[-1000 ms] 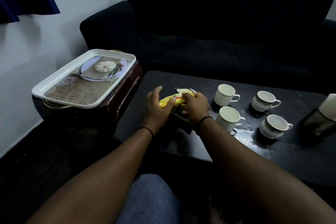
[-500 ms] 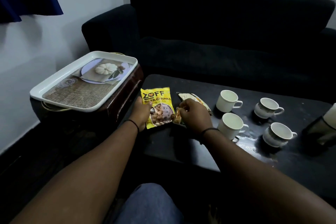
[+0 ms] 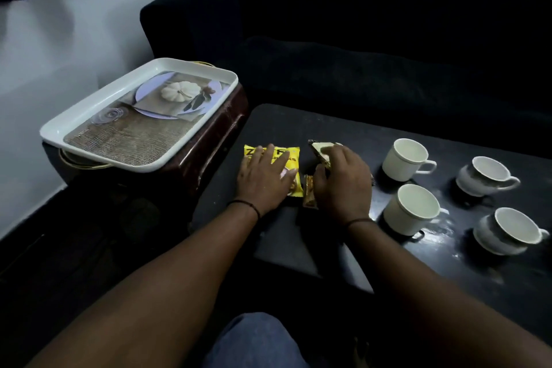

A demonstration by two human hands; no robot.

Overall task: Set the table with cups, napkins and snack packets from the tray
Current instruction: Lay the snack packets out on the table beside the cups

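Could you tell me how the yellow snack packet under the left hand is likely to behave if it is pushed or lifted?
The yellow printed snack packet lies flat beneath the left hand, so it is probably a thin, floppy pouch that bends when lifted. It looks light, and would likely slide on the glossy black table rather than roll.

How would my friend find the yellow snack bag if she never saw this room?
Look at the dark low table in front of the black sofa. On its left end, near the white tray, the yellow packet lies flat under the left hand. It is the only bright yellow thing; the packet under the right hand is darker, and the cups are white.
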